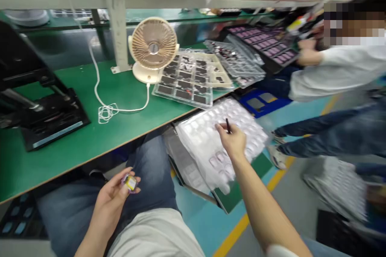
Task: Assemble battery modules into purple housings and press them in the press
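Observation:
My left hand (113, 196) hovers over my lap and pinches a small yellow and purple part (130, 182) between its fingertips. My right hand (233, 141) reaches out over a stack of clear plastic blister trays (205, 136) beside the bench, with a thin dark tool (228, 125) pinched in its fingers. The trays hold several small pale parts in their pockets.
A green workbench (90, 136) carries a beige desk fan (152, 48) with a white cable, a black press (36, 100) at the left and clear trays of dark parts (187, 82). Another person in a white top (331, 72) sits at the right. A blue crate (261, 102) rests on the floor.

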The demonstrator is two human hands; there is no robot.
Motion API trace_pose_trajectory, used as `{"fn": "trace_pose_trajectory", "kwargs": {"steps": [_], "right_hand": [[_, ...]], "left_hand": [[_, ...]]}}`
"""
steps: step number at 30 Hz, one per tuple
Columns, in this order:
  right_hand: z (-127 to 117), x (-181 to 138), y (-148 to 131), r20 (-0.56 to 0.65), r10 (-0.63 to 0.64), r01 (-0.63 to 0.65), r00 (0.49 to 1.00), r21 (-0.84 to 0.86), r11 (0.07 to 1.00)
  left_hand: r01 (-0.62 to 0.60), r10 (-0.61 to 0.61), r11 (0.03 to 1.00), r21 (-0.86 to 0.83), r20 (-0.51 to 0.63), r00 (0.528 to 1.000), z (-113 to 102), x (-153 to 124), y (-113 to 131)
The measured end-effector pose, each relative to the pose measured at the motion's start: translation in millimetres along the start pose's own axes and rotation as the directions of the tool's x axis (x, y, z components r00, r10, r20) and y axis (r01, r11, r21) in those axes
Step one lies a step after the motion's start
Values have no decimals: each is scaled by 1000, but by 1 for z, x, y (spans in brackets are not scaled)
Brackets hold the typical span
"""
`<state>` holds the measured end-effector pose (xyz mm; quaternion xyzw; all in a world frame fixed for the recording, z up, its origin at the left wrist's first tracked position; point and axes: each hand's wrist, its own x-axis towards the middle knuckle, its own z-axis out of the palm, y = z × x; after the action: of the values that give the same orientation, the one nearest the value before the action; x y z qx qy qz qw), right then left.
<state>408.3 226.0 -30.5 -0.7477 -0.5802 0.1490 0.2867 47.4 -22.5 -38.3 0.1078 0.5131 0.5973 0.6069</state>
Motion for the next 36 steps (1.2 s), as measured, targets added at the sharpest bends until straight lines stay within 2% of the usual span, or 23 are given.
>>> {"fn": "trace_pose_trajectory", "kwargs": {"steps": [1, 3, 5, 7, 10, 11, 12, 14, 15, 16, 17, 18, 19, 20, 21, 22, 23, 24, 26, 28, 31, 36], "right_hand": [[6, -25, -7, 31, -29, 27, 999, 67, 997], [25, -80, -29, 168, -103, 69, 980, 198, 978], [49, -133, -58, 322, -181, 73, 929, 320, 944], [72, -174, -89, 480, -230, -36, 847, 482, 875], [95, -206, -124, 658, -255, -299, 709, 607, 736], [99, -211, -132, 716, -253, -389, 651, 600, 699], [101, -213, -137, 780, -253, -488, 572, 572, 659], [103, -212, -144, 891, -274, -676, 362, 454, 581], [103, -211, -146, 920, -296, -739, 257, 385, 553], [103, -210, -149, 931, -321, -775, 174, 331, 539], [103, -209, -151, 930, -346, -784, 124, 305, 541], [102, -208, -154, 923, -368, -770, 113, 315, 554], [100, -207, -158, 907, -395, -735, 143, 365, 572], [98, -207, -161, 876, -433, -672, 210, 452, 587], [94, -207, -165, 822, -484, -570, 301, 562, 599], [90, -207, -168, 738, -548, -428, 393, 674, 602], [86, -207, -171, 633, -621, -254, 462, 765, 592], [82, -208, -173, 521, -697, -70, 493, 822, 565], [77, -211, -175, 330, -819, 237, 470, 846, 477], [75, -214, -176, 209, -884, 413, 418, 823, 390], [77, -215, -175, 154, -914, 500, 376, 796, 340], [77, -214, -175, 144, -923, 501, 357, 804, 319]], "left_hand": [[-6, 6, 1000, 4, 30, 1000, 1, 1, 1], [-12, 9, 1000, 29, 112, 994, 3, 3, 1], [-15, 4, 998, 56, 202, 979, 4, 4, 0], [-31, 16, 998, 58, 253, 967, 2, 4, 0], [-96, 92, 995, 8, 242, 966, -9, 0, 4], [-115, 114, 993, -9, 231, 966, -15, -3, 7], [-128, 129, 992, -23, 222, 966, -20, -6, 11], [-132, 137, 991, -38, 227, 964, -31, -13, 17], [-130, 138, 990, -47, 240, 961, -35, -16, 20], [-129, 140, 990, -56, 256, 957, -39, -19, 23], [-129, 142, 990, -64, 272, 952, -42, -21, 25], [-130, 146, 989, -72, 283, 948, -45, -22, 27], [-136, 153, 988, -79, 285, 946, -47, -24, 28], [-145, 163, 986, -84, 278, 947, -49, -25, 28], [-161, 177, 983, -84, 257, 950, -50, -25, 28], [-189, 202, 979, -77, 223, 954, -51, -26, 28], [-230, 238, 971, -64, 182, 954, -52, -26, 27], [-276, 279, 960, -46, 140, 950, -53, -26, 26], [-350, 350, 937, -7, 81, 933, -53, -26, 25], [-389, 388, 921, 9, 66, 919, -53, -25, 25], [-392, 390, 920, 15, 67, 918, -50, -25, 26], [-386, 385, 922, 26, 39, 922, -49, -25, 26]]}}
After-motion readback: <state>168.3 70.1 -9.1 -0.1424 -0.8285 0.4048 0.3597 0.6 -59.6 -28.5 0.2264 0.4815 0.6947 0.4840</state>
